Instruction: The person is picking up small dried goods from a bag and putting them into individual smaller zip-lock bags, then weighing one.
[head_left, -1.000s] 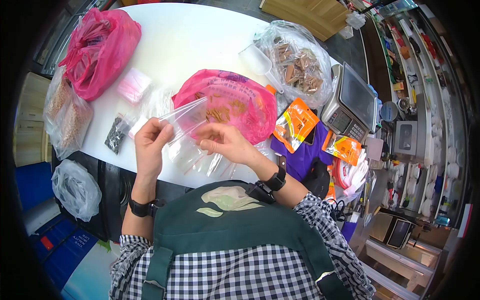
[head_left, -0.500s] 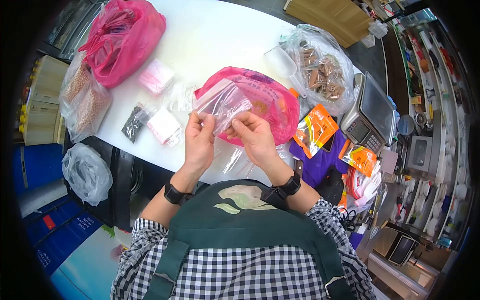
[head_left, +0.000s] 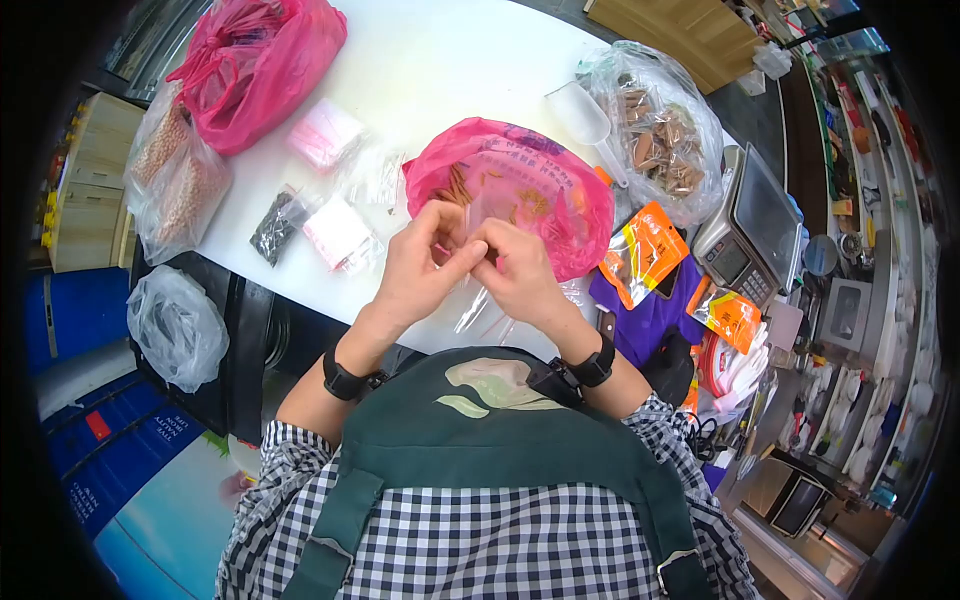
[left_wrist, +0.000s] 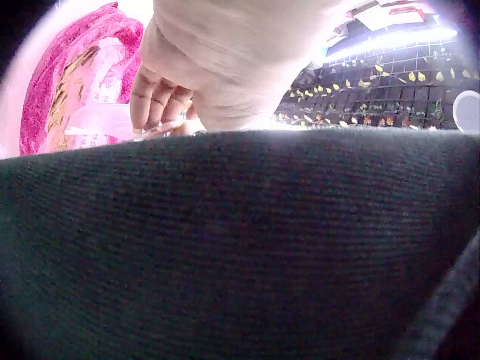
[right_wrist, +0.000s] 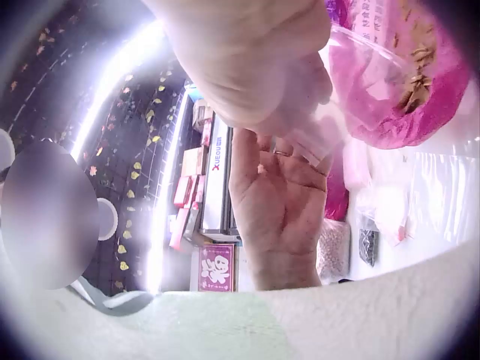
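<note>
In the head view my left hand (head_left: 418,268) and right hand (head_left: 522,278) meet in front of my chest, thumbs close together. Between them they pinch a clear zip bag (head_left: 488,207), its body standing up beyond the fingers and its lower part hidden by them. The right wrist view has the bag's edge (right_wrist: 319,146) at the fingertips. Just behind the hands lies an open pink plastic bag (head_left: 582,232) holding dry brown slivers (head_left: 535,205). More clear bags (head_left: 482,318) lie on the table below the hands.
Packs of small bags (head_left: 338,232), a dark-filled packet (head_left: 272,232) and a tied pink bag (head_left: 265,75) are at left. Rightward are a scoop (head_left: 580,112), a bag of brown chunks (head_left: 665,145), orange pouches (head_left: 645,250) and a scale (head_left: 755,235).
My hands first come together on the clear bag, the right hand taking hold of it. Since then they have drawn closer, fingers curling in at its edge. The view has shifted.
</note>
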